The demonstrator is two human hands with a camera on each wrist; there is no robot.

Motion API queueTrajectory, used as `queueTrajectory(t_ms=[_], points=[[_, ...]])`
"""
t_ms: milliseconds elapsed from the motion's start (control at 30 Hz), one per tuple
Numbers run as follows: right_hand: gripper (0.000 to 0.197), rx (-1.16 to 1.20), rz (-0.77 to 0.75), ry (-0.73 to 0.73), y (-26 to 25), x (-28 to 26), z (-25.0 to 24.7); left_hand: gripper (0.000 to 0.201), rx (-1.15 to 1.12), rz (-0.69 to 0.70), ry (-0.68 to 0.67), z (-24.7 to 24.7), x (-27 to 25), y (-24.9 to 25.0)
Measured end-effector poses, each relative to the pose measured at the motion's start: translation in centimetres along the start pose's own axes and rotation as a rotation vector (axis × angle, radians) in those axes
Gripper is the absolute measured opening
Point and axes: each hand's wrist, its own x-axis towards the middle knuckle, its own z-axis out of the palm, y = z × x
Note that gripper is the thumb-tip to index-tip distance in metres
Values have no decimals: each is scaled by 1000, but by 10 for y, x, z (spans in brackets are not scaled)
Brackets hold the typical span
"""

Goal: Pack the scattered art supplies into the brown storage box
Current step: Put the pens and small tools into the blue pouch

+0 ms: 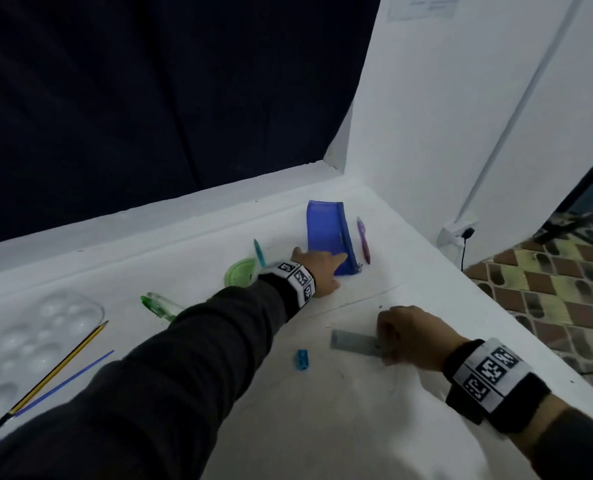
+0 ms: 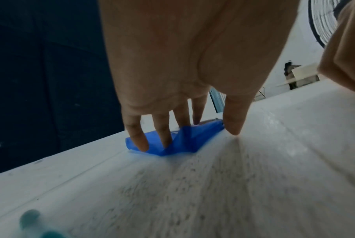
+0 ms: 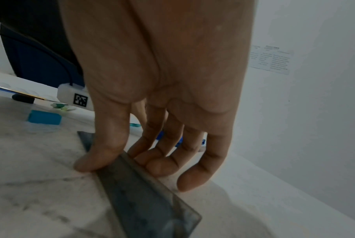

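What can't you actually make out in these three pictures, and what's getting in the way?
- Brown storage box: in no view.
- Ruler markings: right wrist view, blurred.
- Pouch near end: head view, covered by left hand.
- Green lid right edge: head view, behind the left wrist.
- Right hand fingertips: head view, hidden behind its knuckles.
- Teal objects: left wrist view, blurred and cut off at the bottom edge.

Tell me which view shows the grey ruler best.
The right wrist view: the grey ruler fills the foreground, pinched between thumb and fingers of the right hand. The head view shows it small, partly under that hand. The left wrist view does not show it.
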Motion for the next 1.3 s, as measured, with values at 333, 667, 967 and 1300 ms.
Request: queueTrajectory(t_ms=[333,667,967,1300], points=[[38,283,-119,50,2,6,-8,66,-10,135,353,1,-35,-15],[17,887,-372,429,-95,-33,-11,55,-832,-65,984,0,-227,-68],[24,240,-733,368,-217,-46,16,50,-1152,-361,973,100,-404,-100],[38,-189,-939,117,-343,-62,56,53,-1014,-347,814,146,-488,-101]])
